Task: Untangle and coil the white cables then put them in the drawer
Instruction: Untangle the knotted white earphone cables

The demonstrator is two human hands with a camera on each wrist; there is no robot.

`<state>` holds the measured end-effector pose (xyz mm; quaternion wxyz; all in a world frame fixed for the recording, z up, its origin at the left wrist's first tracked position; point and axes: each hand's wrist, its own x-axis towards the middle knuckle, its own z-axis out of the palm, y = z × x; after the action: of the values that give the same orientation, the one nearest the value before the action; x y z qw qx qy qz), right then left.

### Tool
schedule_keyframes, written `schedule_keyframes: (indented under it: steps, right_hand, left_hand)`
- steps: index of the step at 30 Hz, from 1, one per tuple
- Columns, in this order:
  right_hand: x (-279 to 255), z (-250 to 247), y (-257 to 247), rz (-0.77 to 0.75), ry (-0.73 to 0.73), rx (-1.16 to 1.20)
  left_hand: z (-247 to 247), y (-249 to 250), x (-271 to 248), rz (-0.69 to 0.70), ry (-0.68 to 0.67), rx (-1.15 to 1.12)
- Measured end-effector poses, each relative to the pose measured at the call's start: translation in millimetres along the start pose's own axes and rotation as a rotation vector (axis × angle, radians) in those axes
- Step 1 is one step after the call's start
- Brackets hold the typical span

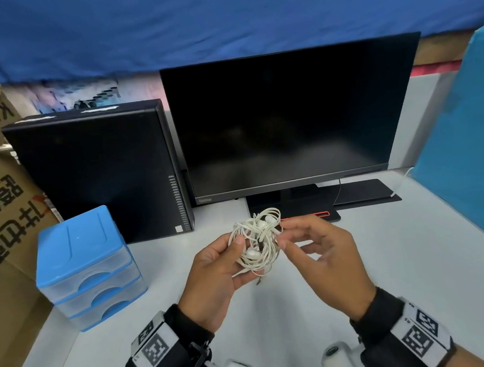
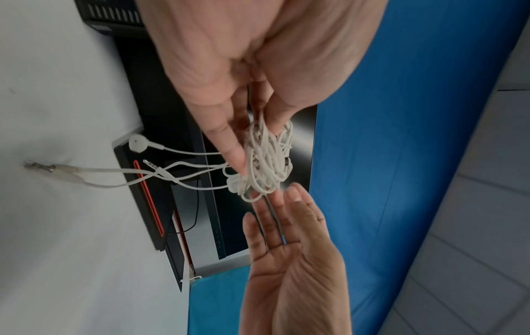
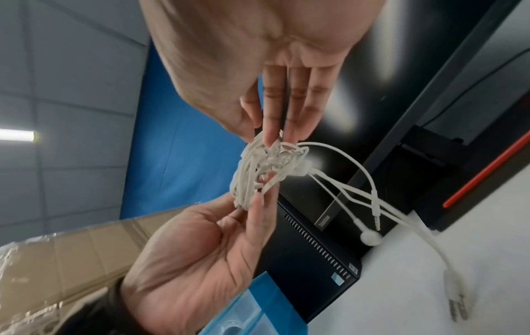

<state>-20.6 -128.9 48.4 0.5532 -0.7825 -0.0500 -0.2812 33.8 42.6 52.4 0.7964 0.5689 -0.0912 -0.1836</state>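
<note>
Ideally, while the left hand (image 1: 213,270) pinches the white cables (image 1: 257,242), a knotted wad held above the desk (image 1: 390,258), the right hand (image 1: 324,252), fingertips nipping one strand, teases loose ends out gently, never yanking.

A tangled ball of white earphone cables (image 1: 257,242) hangs in the air above the white surface (image 1: 390,258), with earbuds showing among the loops. Loose ends dangle beneath it: an earbud (image 2: 137,142), a jack plug (image 2: 152,166), a longer connector (image 2: 40,168). The blue-topped drawer unit (image 1: 87,266) stands at the left, all three translucent drawers closed.
</note>
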Motion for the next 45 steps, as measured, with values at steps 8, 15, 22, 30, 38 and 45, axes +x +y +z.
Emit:
schedule_keyframes:
  steps: [8, 15, 22, 30, 38, 45]
  right_hand:
    - [0.7, 3.1, 1.1, 0.078, -0.011, 0.136]
    - [3.1, 1.0, 1.8, 0.14, -0.072, 0.176]
    - [7.4, -5.0, 1.2, 0.236, -0.161, 0.314]
    - [7.0, -4.3, 4.2, 0.29, -0.202, 0.346]
    - [7.1, -5.0, 1.6, 0.274, -0.131, 0.331]
    - [6.3, -3.1, 1.4, 0.117, -0.021, 0.043]
  left_hand:
    - [-2.1, 1.0, 2.6, -0.053, 0.007, -0.066]
    - [-0.7, 2.9, -0.9, -0.067, -0.081, -0.086]
    - [0.6, 1.6, 0.0, -0.17, -0.093, -0.19]
    - [-0.8, -0.3, -0.1, -0.134, -0.055, -0.073]
    - [1.3, 2.4, -3.2, 0.091, -0.063, 0.089]
    - [0.3, 0.8, -2.3, 0.148, -0.04, 0.118]
